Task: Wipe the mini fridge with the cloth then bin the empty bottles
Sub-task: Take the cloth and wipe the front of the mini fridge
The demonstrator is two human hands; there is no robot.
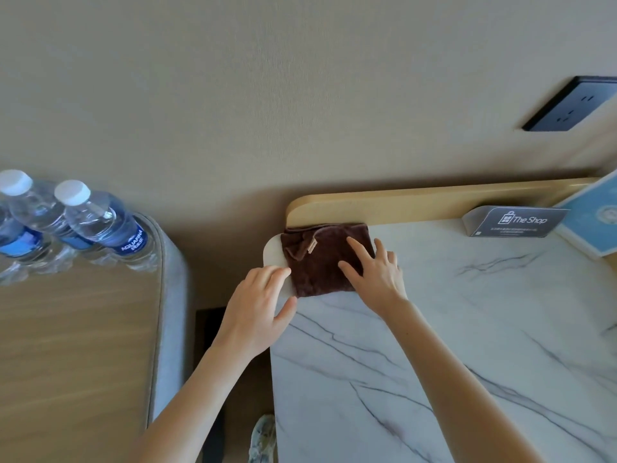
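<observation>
Fingers straight — right hand flat on cloth, left hand on countertop corner.

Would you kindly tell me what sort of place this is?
Probably a hotel room: a card reading "The Shop" on a marble top, water bottles on a side table, and a wall socket.

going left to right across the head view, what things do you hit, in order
water bottles → left hand → brown cloth → right hand → The Shop sign → blue card
</observation>
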